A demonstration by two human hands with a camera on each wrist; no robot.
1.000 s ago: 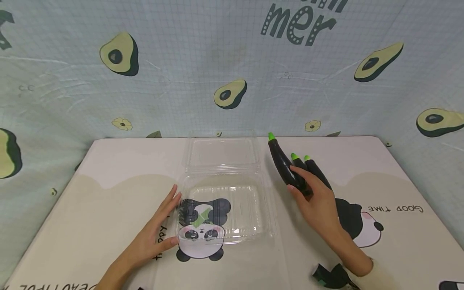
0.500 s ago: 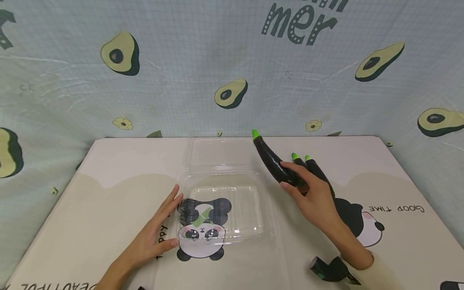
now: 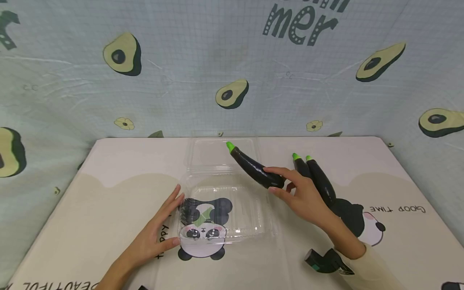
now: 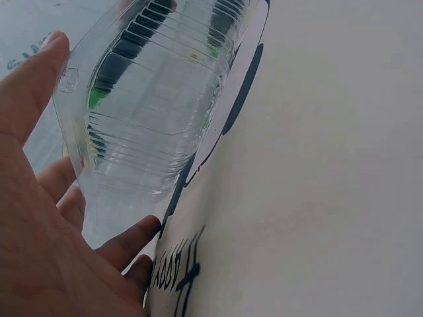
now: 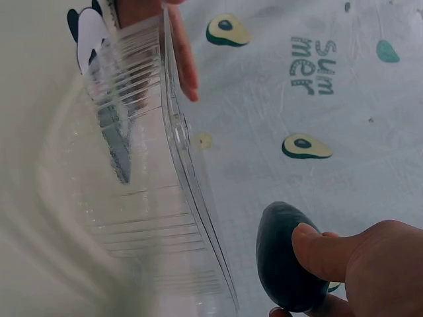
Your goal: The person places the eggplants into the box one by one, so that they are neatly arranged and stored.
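My right hand [image 3: 301, 197] pinches a dark eggplant [image 3: 253, 167] near its thick end, the bright green tip pointing to the far left. In the head view the eggplant hangs over the right back of a clear plastic container [image 3: 232, 209], whose lid [image 3: 221, 155] lies folded open behind it. In the right wrist view, thumb and fingers hold the rounded end of the eggplant [image 5: 284, 257]. At the container's left side, my left hand [image 3: 154, 233] has its fingers spread, thumb and fingertips at the rim. The left wrist view shows the hand [image 4: 59, 218] beside the clear wall.
Two more eggplants [image 3: 320, 183] with green tips lie on the table to the right, partly behind the right hand. The printed tablecloth [image 3: 108, 209] meets an avocado-patterned backdrop [image 3: 181, 80] at the back. A black device [image 3: 322, 262] sits at the right wrist.
My right hand has lifted one eggplant away from the other two and carried it left, over the container. The left hand stays in place at the container's left side.
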